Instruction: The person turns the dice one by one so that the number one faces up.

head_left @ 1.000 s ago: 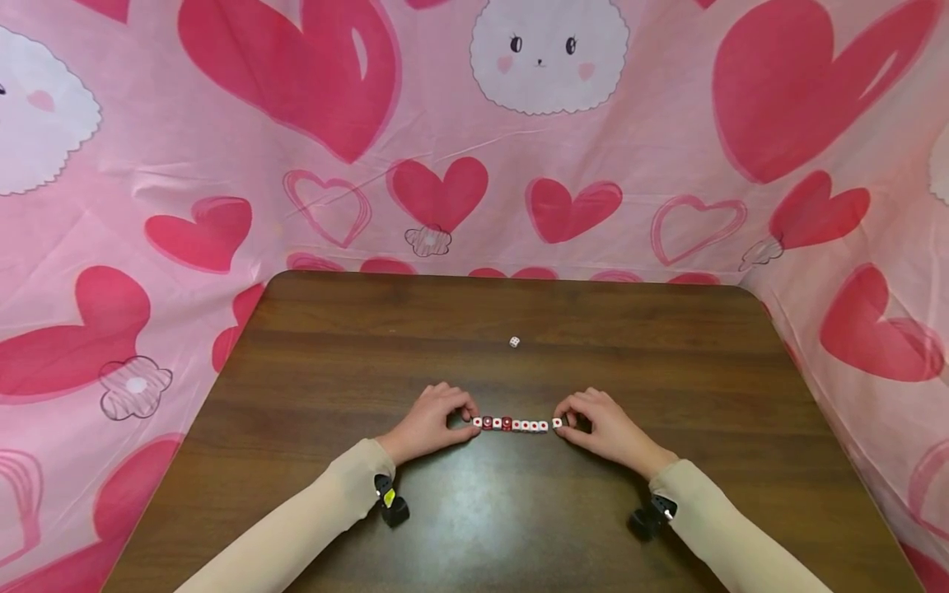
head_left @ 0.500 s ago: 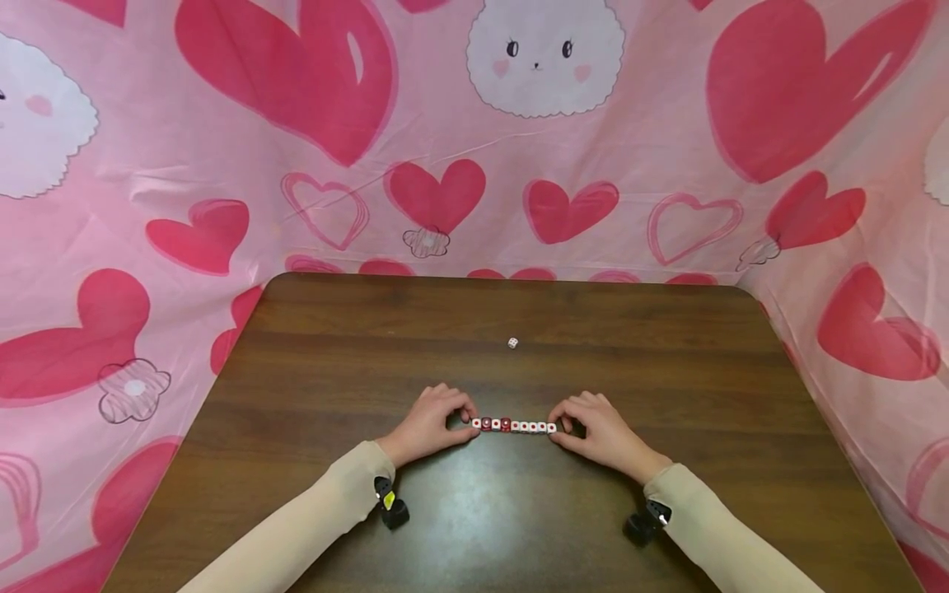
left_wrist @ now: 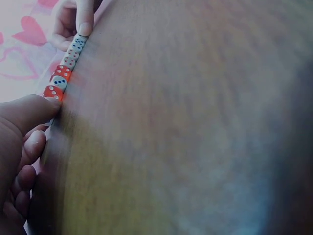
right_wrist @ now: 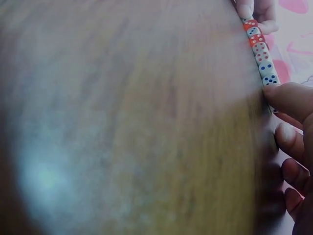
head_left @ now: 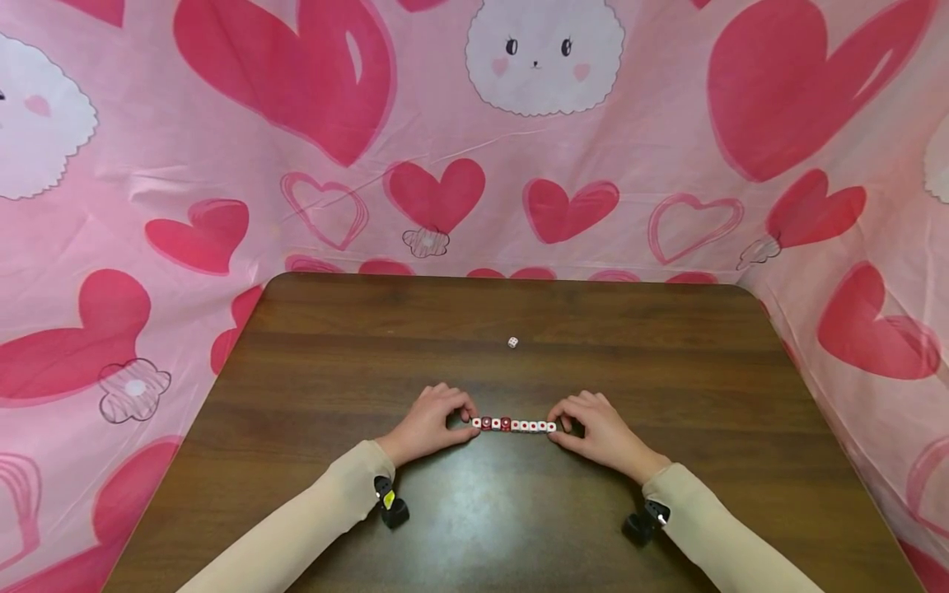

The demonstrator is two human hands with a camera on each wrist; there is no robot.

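Observation:
A straight row of dice [head_left: 524,427] lies on the wooden table in the head view, touching side by side. Most are white; two red dice, one of them a red die [head_left: 486,423], sit toward the left part. At the left end, my left hand [head_left: 430,422] pinches a white die [head_left: 477,422] between thumb and fingers. My right hand [head_left: 606,430] pinches the white die [head_left: 552,427] at the right end. In the left wrist view the thumb [left_wrist: 29,113] mostly hides its die; the right thumb [right_wrist: 288,98] does likewise in the right wrist view.
One separate white die [head_left: 513,342] lies farther back on the brown table [head_left: 356,329]. Behind and beside the table hangs a pink cloth [head_left: 504,140] printed with hearts. Both forearms rest low over the front part of the table.
My right hand has moved slightly left with its white die, closing the small gap to the row. The left hand stays at its end. Over the last half second almost nothing moves.

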